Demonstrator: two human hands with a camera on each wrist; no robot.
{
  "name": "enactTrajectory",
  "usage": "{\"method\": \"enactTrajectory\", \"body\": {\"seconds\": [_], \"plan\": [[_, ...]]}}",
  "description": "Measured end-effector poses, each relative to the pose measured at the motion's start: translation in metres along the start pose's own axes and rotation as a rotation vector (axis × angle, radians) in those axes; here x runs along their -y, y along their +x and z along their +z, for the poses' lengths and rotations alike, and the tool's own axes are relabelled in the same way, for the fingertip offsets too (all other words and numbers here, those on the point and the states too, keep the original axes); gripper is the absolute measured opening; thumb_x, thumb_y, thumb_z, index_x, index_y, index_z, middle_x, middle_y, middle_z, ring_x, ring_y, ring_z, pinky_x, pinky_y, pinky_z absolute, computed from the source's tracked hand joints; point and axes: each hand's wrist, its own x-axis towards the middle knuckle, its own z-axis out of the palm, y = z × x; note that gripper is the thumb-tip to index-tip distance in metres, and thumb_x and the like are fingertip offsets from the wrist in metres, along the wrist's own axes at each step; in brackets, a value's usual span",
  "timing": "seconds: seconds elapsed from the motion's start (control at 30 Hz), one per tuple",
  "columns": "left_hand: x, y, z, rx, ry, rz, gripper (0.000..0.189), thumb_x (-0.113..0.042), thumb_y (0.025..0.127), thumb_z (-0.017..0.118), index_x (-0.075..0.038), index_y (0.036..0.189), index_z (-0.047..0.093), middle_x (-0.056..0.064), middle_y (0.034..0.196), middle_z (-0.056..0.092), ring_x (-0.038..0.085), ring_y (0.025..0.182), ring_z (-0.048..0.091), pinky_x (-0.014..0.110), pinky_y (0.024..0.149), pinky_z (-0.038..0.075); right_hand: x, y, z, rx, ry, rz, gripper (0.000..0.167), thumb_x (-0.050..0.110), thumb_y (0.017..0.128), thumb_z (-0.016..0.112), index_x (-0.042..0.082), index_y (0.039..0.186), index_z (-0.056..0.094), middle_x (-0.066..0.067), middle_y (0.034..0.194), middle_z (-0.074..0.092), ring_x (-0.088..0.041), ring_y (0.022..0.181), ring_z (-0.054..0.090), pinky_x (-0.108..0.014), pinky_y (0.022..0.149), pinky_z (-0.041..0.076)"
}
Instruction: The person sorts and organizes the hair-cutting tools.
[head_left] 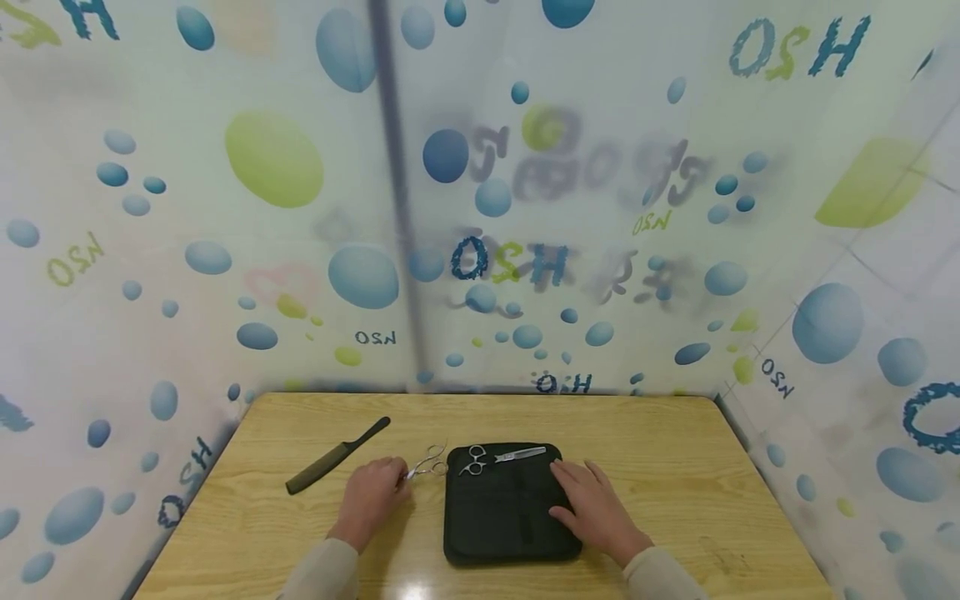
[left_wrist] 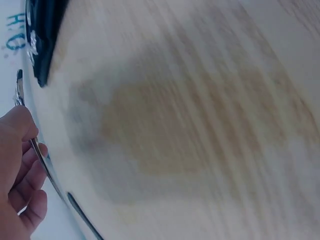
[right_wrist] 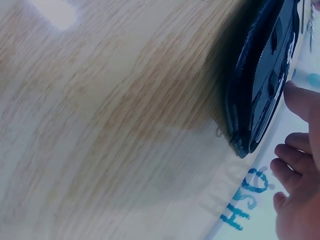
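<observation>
My left hand (head_left: pixel 372 497) pinches a pair of scissors (head_left: pixel 429 461) by the blade end, the finger rings pointing right toward a black case (head_left: pixel 510 517). In the left wrist view the thumb and fingers of my left hand (left_wrist: pixel 20 165) close round the thin metal blades (left_wrist: pixel 44 162). On the case's upper part lies a second pair of scissors (head_left: pixel 521 454), its rings to the left and its toothed blade to the right. My right hand (head_left: pixel 600 510) lies with fingers extended along the case's right edge. From the right wrist, my right hand (right_wrist: pixel 300 170) has its thumb near the zippered case (right_wrist: pixel 260 80).
A dark comb (head_left: pixel 337 456) with a handle lies slantwise to the left of my left hand. Everything is on a light wooden table (head_left: pixel 675 467). Behind and on both sides hangs a white curtain (head_left: pixel 465 217) with blue and green spots.
</observation>
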Motion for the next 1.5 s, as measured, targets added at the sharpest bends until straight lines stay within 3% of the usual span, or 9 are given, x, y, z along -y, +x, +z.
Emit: {"method": "enactTrajectory", "body": {"seconds": [0.13, 0.27, 0.37, 0.57, 0.8, 0.97, 1.27, 1.5], "plan": [[-0.011, 0.005, 0.001, -0.071, 0.016, 0.086, 0.012, -0.012, 0.070, 0.076, -0.015, 0.075, 0.066, -0.007, 0.067, 0.061, 0.007, 0.060, 0.051, 0.031, 0.060, 0.047, 0.005, 0.003, 0.003, -0.081, -0.131, -0.083, 0.058, 0.034, 0.088, 0.071, 0.007, 0.136, 0.055, -0.007, 0.139, 0.057, -0.024, 0.130, 0.052, -0.052, 0.115, 0.031], [-0.026, 0.008, 0.003, -0.084, 0.032, 0.156, 0.015, -0.015, 0.070, 0.078, -0.018, 0.073, 0.064, -0.012, 0.065, 0.058, 0.004, 0.059, 0.048, 0.028, 0.061, 0.044, 0.012, 0.005, 0.004, -0.184, -0.230, -0.163, 0.054, 0.035, 0.086, 0.073, 0.011, 0.132, 0.059, -0.003, 0.135, 0.061, -0.021, 0.126, 0.055, -0.049, 0.113, 0.033], [-0.038, 0.010, 0.004, -0.077, 0.035, 0.206, 0.016, -0.017, 0.071, 0.078, -0.020, 0.072, 0.062, -0.013, 0.064, 0.056, 0.003, 0.061, 0.048, 0.029, 0.063, 0.044, 0.017, 0.007, 0.004, -0.229, -0.247, -0.204, 0.052, 0.035, 0.086, 0.073, 0.012, 0.130, 0.061, -0.002, 0.132, 0.063, -0.020, 0.124, 0.057, -0.048, 0.112, 0.034], [-0.059, 0.011, 0.003, -0.044, 0.019, 0.303, 0.011, -0.016, 0.072, 0.073, -0.019, 0.074, 0.063, -0.011, 0.069, 0.060, 0.007, 0.066, 0.056, 0.033, 0.069, 0.046, 0.024, 0.008, 0.002, -0.240, -0.228, -0.235, 0.047, 0.036, 0.087, 0.071, 0.015, 0.129, 0.063, 0.001, 0.131, 0.063, -0.018, 0.122, 0.058, -0.047, 0.112, 0.035], [-0.082, 0.014, 0.004, 0.022, 0.059, 0.371, 0.004, -0.021, 0.078, 0.069, -0.020, 0.078, 0.065, -0.010, 0.073, 0.062, 0.008, 0.068, 0.057, 0.028, 0.068, 0.043, 0.029, 0.009, 0.005, -0.308, -0.184, -0.287, 0.042, 0.034, 0.085, 0.074, 0.017, 0.123, 0.067, 0.002, 0.126, 0.066, -0.017, 0.117, 0.059, -0.047, 0.109, 0.038], [-0.098, 0.015, 0.006, 0.034, 0.079, 0.403, 0.006, -0.026, 0.083, 0.070, -0.022, 0.082, 0.066, -0.010, 0.078, 0.065, 0.008, 0.072, 0.059, 0.025, 0.067, 0.039, 0.033, 0.010, 0.010, -0.320, -0.189, -0.308, 0.041, 0.036, 0.085, 0.074, 0.017, 0.121, 0.068, 0.003, 0.125, 0.066, -0.016, 0.116, 0.059, -0.047, 0.108, 0.039], [-0.124, 0.013, 0.006, -0.081, 0.096, 0.475, 0.009, -0.029, 0.082, 0.073, -0.022, 0.084, 0.067, -0.010, 0.080, 0.068, 0.008, 0.074, 0.063, 0.025, 0.068, 0.043, 0.037, 0.009, 0.015, -0.339, -0.201, -0.290, 0.033, 0.035, 0.084, 0.075, 0.019, 0.112, 0.071, 0.006, 0.113, 0.070, -0.015, 0.113, 0.059, -0.046, 0.109, 0.038], [-0.131, 0.011, 0.008, -0.056, 0.134, 0.480, 0.010, -0.032, 0.085, 0.071, -0.023, 0.087, 0.068, -0.010, 0.083, 0.069, 0.009, 0.076, 0.063, 0.028, 0.075, 0.047, 0.035, 0.010, 0.019, -0.384, -0.218, -0.289, 0.018, 0.031, 0.082, 0.077, 0.024, 0.098, 0.073, 0.012, 0.095, 0.071, -0.012, 0.101, 0.061, -0.046, 0.106, 0.040]]}}
